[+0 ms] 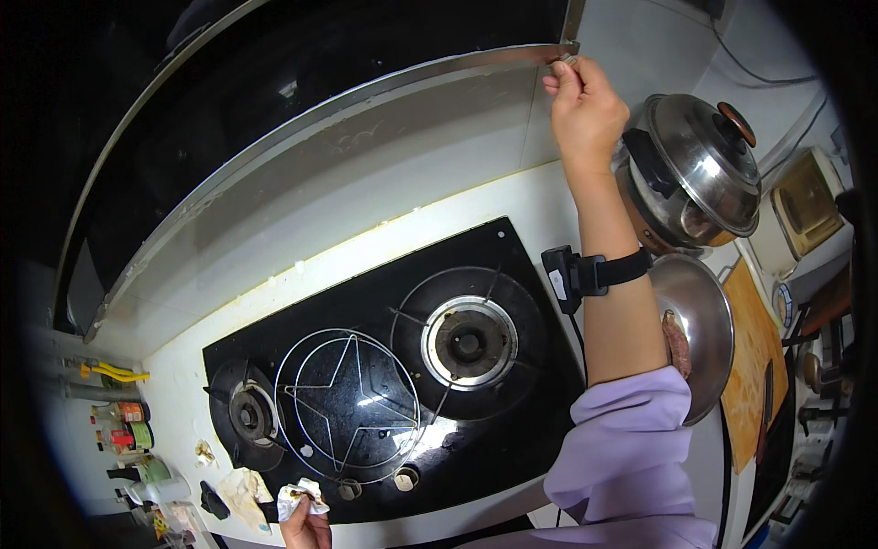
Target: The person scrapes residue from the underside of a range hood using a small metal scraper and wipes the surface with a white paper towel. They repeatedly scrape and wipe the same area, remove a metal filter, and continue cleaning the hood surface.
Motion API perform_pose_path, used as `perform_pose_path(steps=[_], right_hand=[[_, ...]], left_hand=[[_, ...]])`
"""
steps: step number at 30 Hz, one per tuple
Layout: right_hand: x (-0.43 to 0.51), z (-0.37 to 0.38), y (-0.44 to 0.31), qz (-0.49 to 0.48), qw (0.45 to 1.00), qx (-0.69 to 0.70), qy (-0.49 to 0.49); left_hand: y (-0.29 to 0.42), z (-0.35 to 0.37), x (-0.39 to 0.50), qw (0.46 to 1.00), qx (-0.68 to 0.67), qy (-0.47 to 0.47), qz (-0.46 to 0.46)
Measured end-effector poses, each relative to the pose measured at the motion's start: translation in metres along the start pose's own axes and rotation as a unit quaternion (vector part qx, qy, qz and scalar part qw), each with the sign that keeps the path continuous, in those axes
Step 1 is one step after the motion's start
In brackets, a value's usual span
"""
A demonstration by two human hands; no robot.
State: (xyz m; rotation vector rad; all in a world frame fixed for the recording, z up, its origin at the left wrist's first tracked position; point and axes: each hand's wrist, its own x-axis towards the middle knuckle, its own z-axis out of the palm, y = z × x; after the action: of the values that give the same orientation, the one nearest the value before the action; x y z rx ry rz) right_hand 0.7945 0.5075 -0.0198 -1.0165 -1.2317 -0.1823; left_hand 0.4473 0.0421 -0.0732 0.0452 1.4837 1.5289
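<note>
My left hand (306,530) is at the bottom of the view, pinching a crumpled white tissue (302,499) with brown stains. It sits by the front edge of the black glass gas hob (473,439). My right hand (588,103) reaches far up and forward to the right-hand corner of the range hood's metal lower edge (480,60). Between its thumb and fingers is a small greyish piece (566,60), mostly hidden and too small to identify. A round wire rack with a star shape (357,337) lies on the hob between the left burner (251,413) and the right burner (469,343).
Right of my forearm stand a lidded steel pot (706,165), a steel bowl (710,329) holding a sweet potato (677,343), and a wooden cutting board (744,370) with a knife. Bottles (123,436) line the left side. A crumpled, stained cloth (245,497) lies near the tissue.
</note>
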Motion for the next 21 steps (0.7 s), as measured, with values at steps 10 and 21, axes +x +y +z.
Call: perform_pose_path(steps=[10,21], right_hand=[[-0.008,0.01,-0.015,0.006,1.0,0.014,-0.015],[-0.029,0.029,-0.05,0.0,1.0,0.003,-0.023]], left_hand=[[0.006,-0.015,0.01,0.996,0.011,0.092,-0.004],[0.015,-0.023,0.018,0.996,0.037,0.08,-0.025]])
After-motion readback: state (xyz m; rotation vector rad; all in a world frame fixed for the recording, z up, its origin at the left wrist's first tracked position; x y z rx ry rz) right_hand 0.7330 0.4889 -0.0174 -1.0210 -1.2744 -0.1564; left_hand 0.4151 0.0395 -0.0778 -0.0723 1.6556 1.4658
